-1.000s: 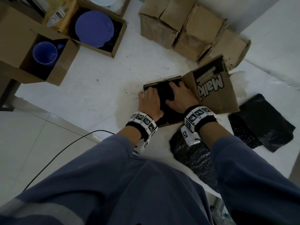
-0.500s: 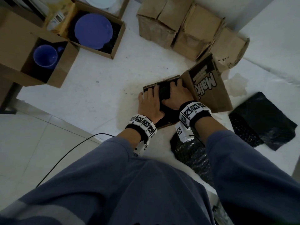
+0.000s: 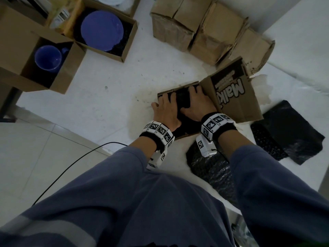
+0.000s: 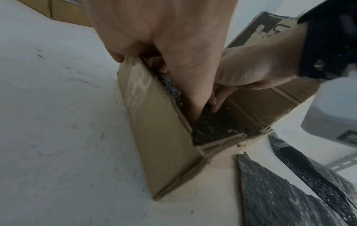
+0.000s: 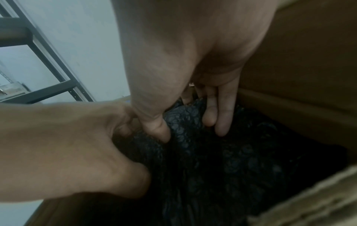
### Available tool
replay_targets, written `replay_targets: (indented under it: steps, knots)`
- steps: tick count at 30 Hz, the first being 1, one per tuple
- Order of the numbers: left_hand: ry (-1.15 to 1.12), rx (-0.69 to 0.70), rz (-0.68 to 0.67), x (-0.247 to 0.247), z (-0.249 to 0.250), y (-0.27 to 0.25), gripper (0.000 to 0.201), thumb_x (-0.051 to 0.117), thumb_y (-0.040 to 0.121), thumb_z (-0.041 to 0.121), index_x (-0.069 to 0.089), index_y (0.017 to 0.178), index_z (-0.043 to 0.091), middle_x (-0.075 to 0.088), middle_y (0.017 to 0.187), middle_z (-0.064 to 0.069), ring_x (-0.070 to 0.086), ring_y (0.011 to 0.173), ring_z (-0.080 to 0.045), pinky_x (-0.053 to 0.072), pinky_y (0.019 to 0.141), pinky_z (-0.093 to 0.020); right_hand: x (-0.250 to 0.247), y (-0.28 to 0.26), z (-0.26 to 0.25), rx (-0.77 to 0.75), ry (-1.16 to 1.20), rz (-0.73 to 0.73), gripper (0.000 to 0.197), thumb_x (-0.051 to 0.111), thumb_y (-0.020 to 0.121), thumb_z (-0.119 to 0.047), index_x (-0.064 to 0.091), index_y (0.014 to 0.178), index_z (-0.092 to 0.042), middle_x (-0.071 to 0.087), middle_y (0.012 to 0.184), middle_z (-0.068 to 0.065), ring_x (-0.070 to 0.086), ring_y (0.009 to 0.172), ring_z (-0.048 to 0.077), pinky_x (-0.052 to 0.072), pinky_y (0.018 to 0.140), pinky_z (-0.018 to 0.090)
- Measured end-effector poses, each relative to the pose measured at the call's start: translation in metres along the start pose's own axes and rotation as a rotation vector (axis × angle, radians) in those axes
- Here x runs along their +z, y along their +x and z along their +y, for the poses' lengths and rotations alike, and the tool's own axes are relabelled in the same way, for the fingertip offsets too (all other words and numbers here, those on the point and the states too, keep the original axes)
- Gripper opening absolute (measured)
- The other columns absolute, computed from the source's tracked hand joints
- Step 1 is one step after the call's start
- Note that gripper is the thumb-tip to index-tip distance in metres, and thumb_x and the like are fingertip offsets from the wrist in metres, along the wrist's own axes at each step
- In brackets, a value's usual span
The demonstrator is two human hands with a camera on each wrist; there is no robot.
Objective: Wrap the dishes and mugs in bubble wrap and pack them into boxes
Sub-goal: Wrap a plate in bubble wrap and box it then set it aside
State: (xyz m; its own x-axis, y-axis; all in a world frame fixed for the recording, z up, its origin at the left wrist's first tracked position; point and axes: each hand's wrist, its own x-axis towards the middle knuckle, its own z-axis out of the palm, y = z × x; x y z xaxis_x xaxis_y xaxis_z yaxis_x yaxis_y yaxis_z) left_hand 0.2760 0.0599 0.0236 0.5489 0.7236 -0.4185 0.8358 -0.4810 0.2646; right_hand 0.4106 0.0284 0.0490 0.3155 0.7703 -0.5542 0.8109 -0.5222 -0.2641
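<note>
Black bubble-wrapped bundle [image 3: 183, 101] sits inside the open cardboard box [image 4: 160, 137] on the white worktop [image 3: 110, 97], printed flap [image 3: 233, 93] folded out to the right. Left hand [image 3: 166, 113] and right hand [image 3: 197, 104] both reach into the box, fingers curled into the wrap, gripping it. Farther off, open boxes hold a blue mug [image 3: 49, 57] and blue plate [image 3: 101, 30]; loose black wrap sheets [image 3: 292, 129] lie just right of the box.

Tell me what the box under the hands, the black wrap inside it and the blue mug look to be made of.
Box: brown corrugated cardboard, matt, with frayed fluted edges and a printed flap.
Black wrap: thin plastic bubble wrap, slightly shiny, with a pattern of small cells.
Blue mug: probably glazed ceramic, smooth and glossy; hard plastic can't be ruled out.
</note>
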Motion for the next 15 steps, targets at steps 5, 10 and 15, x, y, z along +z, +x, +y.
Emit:
replay_targets:
  steps: [5,10,15]
  knots:
    - [-0.046,-0.003,0.003,0.000,0.000,0.001,0.083,0.071,0.065,0.023,0.035,0.139,0.010,0.041,0.129,-0.010,0.042,0.118,-0.031,0.031,0.093,-0.044,0.000,0.003,-0.005,0.053,-0.042,-0.051,0.072,0.070,0.082,-0.044,0.041,0.139,-0.011,0.026,0.146,0.016,0.057,0.105,0.041,0.048,0.082,0.040]
    - [-0.072,0.019,0.004,0.000,0.001,-0.001,0.086,0.074,0.068,0.022,0.033,0.143,0.008,0.044,0.132,-0.011,0.044,0.121,-0.031,0.028,0.103,-0.043,-0.001,0.008,-0.012,0.103,-0.086,-0.037,0.077,0.069,0.080,-0.051,0.042,0.137,-0.007,0.025,0.149,0.016,0.060,0.104,0.038,0.042,0.071,0.035]
    - [-0.092,0.073,0.000,0.003,-0.006,-0.010,0.092,0.076,0.076,0.024,0.024,0.149,0.004,0.046,0.137,-0.014,0.044,0.129,-0.031,0.022,0.119,-0.048,0.000,0.009,-0.014,0.123,-0.105,-0.037,0.085,0.072,0.078,-0.054,0.041,0.138,-0.004,0.028,0.149,0.016,0.059,0.107,0.037,0.041,0.073,0.035]
